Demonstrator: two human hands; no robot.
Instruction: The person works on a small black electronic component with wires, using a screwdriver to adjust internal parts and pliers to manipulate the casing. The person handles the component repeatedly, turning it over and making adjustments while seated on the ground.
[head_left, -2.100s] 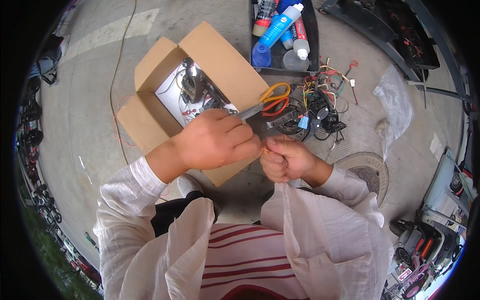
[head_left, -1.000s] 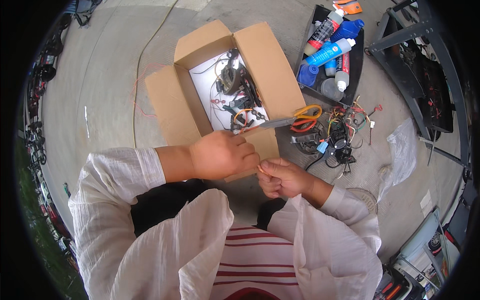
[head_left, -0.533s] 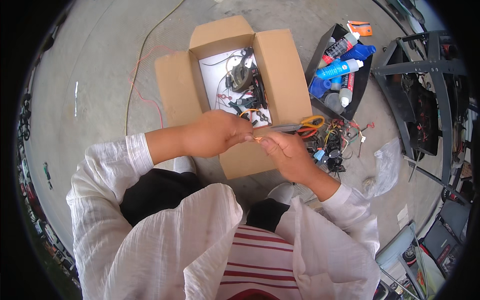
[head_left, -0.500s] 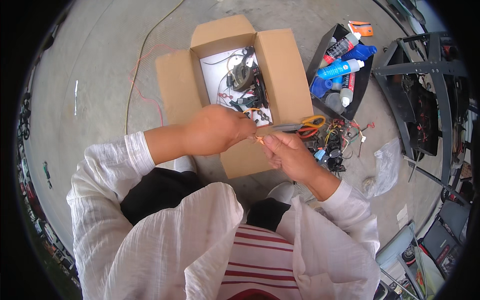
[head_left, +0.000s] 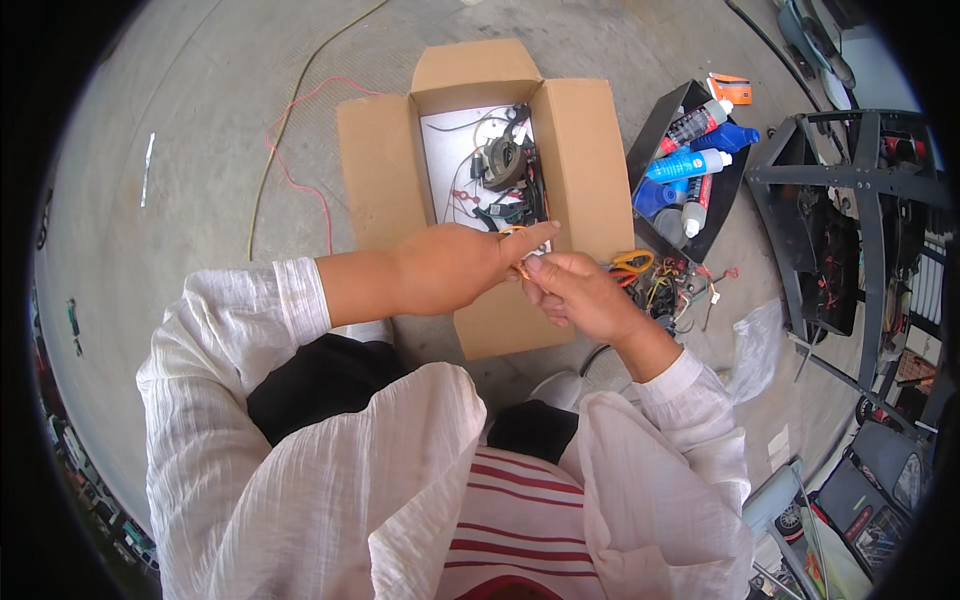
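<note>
My left hand (head_left: 455,268) and my right hand (head_left: 585,298) meet over the near edge of an open cardboard box (head_left: 590,165). Between their fingertips is a thin orange wire (head_left: 521,270), pinched by both hands; much of it is hidden by the fingers. One finger of my left hand points out to the right. Inside the box, on a white base, lie a dark round part (head_left: 503,163), loose cables and small black connectors. Just beyond my right hand show the yellow and orange handles of scissors (head_left: 632,262); their blades are hidden.
Right of the box, a black bin (head_left: 640,215) holds several bottles. A tangle of wires and connectors (head_left: 665,290) lies below it, near a clear plastic bag (head_left: 757,350). A dark metal frame (head_left: 865,200) stands far right. A hose (head_left: 268,160) and red cord (head_left: 325,205) run across the floor.
My left hand has turned, and one finger now sticks out to the right. Both hands still pinch the orange wire. The view has shifted, so the box and bin appear lower and further right.
</note>
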